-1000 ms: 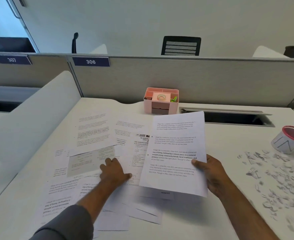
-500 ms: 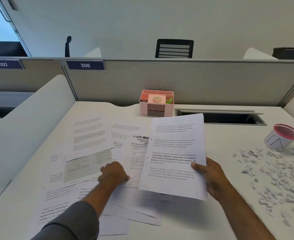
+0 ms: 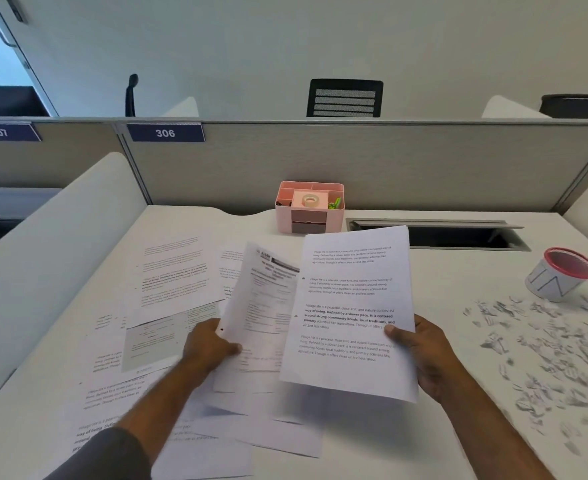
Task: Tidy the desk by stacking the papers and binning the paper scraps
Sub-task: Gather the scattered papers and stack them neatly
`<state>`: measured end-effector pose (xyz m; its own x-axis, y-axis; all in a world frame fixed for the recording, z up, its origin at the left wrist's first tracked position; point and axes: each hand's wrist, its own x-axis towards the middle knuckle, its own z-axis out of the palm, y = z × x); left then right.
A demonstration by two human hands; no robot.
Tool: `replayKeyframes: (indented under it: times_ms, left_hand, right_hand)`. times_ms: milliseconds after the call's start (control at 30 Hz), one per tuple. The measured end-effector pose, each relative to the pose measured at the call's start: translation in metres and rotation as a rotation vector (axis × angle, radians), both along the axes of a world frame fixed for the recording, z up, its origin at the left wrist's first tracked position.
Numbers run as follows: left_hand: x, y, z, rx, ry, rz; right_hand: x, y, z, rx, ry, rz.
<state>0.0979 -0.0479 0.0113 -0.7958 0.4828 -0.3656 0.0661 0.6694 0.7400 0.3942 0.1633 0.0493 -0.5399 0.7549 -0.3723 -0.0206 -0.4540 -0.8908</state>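
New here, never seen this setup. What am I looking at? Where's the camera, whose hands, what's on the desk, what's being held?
There is no robot: a person works with bare hands, and one wide-angle camera on their head looks forward and down, so there is only this one view.

The right hand holds a gathered stack of printed pages raised off the white desk. The left hand grips a single form sheet, lifted beside that stack.

More loose sheets lie spread over the desk's left side. On the right are scattered paper scraps and, beyond them, a small red-rimmed bin that stands tilted. At the back, against the partition, sits a pink organiser.
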Motion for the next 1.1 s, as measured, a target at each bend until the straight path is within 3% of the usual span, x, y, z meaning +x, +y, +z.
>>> replayKeyframes:
  times_ms: [167, 433, 600, 800, 900, 1100]
  left_hand:
    - [-0.017, -0.026, 0.030, 0.330, -0.298, -0.015]
    - [0.003, -0.025, 0.044, 0.609, -0.668, -0.222]
    - [0.023, -0.013, 0.044, 0.717, -0.761, -0.288]
    - [0.031, -0.005, 0.045, 0.714, -0.752, -0.389]
    - [0.030, -0.004, 0.043, 0.652, -0.751, -0.417]
    - [0.024, 0.001, 0.031, 0.267, -0.520, -0.261]
  right_hand:
    - [-0.005, -0.001, 0.002, -0.023, 0.051, 0.055]
    - [-0.031, -0.010, 0.019, -0.095, 0.127, 0.131]
    - [-0.041, -0.015, 0.023, -0.089, 0.074, 0.123]
    - [-0.040, -0.021, 0.019, -0.237, 0.127, 0.156]
    - [-0.039, -0.019, 0.016, -0.254, 0.036, 0.177]
    - [-0.032, -0.020, 0.012, -0.127, -0.223, 0.148]
